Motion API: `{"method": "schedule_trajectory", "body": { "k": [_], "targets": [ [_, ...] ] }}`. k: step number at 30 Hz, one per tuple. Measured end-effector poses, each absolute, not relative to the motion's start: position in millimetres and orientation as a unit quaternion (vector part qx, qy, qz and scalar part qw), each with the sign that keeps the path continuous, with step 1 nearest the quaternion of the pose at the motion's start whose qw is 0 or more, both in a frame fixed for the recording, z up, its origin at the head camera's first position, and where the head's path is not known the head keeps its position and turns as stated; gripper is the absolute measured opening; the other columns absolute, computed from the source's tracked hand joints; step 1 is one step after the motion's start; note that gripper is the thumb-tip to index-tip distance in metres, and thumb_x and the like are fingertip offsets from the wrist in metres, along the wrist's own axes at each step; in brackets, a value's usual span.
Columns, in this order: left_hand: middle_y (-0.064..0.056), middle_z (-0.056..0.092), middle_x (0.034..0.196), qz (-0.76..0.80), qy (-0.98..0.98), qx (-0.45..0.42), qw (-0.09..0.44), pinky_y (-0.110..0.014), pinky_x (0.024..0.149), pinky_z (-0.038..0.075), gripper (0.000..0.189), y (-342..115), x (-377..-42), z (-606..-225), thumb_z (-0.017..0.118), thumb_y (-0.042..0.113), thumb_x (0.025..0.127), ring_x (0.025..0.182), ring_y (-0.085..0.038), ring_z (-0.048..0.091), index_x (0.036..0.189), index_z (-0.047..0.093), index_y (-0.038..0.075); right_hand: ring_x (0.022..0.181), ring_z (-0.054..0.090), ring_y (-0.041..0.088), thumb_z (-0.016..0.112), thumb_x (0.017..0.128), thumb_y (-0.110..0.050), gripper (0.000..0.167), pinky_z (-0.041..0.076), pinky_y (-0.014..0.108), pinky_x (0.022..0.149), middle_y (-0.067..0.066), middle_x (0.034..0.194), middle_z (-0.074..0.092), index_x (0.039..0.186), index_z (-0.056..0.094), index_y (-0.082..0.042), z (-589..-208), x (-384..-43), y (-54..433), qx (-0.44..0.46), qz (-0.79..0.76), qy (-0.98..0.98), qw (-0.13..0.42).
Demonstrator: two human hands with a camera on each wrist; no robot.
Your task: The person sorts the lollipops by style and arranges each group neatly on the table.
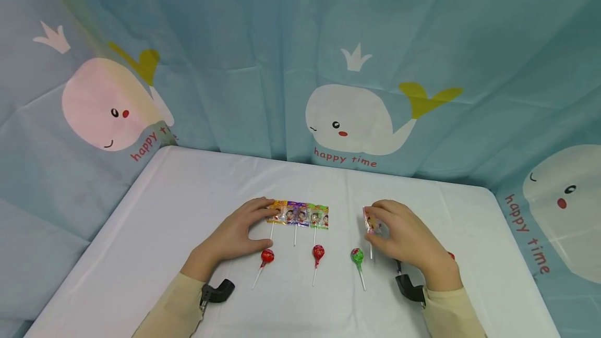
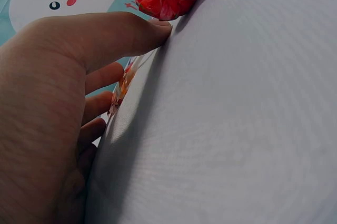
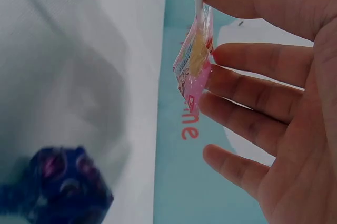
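Evidently, the near line needs care first: a left red lollipop (image 1: 267, 256), a middle red lollipop (image 1: 319, 252) and a green lollipop (image 1: 357, 256) lie on the white surface (image 1: 281, 314), so the wrists should pass clear of them. Just beyond, the right hand (image 1: 401, 231) has its grip pinching a tilted pink-wrapped lollipop (image 1: 369, 220) between thumb and fingertips. The step seems to be adding it to the flat row; best level the packet, then lower it beside the green-wrapped lollipop (image 1: 319, 216), stick toward the person. The left hand (image 1: 235, 231) is spread, fingertips at the orange-wrapped lollipop (image 1: 281, 214); light pressure should steady it without crowding the purple-wrapped lollipop (image 1: 298, 214) between.
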State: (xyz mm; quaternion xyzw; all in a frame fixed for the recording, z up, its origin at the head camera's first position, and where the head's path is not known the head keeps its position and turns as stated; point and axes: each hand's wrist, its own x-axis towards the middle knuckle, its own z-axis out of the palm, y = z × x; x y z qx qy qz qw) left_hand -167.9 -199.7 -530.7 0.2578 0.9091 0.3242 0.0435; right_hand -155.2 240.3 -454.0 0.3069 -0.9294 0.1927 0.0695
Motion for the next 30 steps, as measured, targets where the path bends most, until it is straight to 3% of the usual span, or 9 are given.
{"method": "schedule_trajectory", "body": {
  "k": [30],
  "targets": [
    [0.003, 0.046, 0.169, 0.323, 0.909, 0.261, 0.029, -0.063, 0.121, 0.041, 0.068, -198.1, -165.4, -528.0, 0.090, 0.041, 0.088, 0.160, -0.029, 0.035, 0.151, 0.067, 0.028, 0.122, 0.067, 0.027, 0.089, 0.089, -0.027, 0.050, 0.055, 0.048, 0.109, 0.006, 0.130, 0.071, 0.133, 0.076, -0.006, -463.8, -183.1, 185.3, 0.313, 0.200, -0.928, 0.007]
  ]
}}
